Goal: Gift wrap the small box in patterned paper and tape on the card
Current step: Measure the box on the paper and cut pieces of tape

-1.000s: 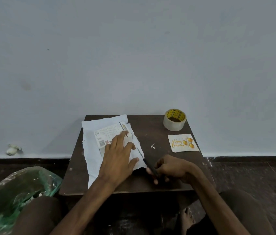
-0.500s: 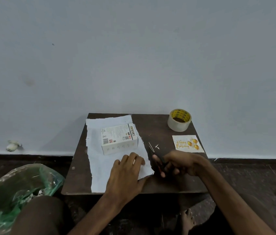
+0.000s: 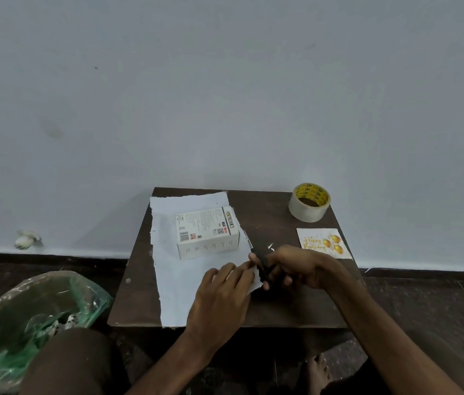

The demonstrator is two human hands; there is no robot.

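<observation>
The desk (image 3: 282, 303) bears the paper (image 3: 173, 280), white side up, with the box (image 3: 206, 233) on its far half. Flat left hand (image 3: 219, 297) presses the paper's right edge; right hand (image 3: 302, 269) grips a dark cutter (image 3: 263, 263) there. Risk: the paper slips, leaving a ragged cut.

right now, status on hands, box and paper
Left hand presses paper at near right edge; right hand holds dark-handled cutter there. Box unwrapped, sitting on paper. Tape roll, card off right.

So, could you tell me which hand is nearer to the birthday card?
Right. The right hand, gripping a dark tool, sits just beside the birthday card; the left hand rests farther off on the paper.
</observation>
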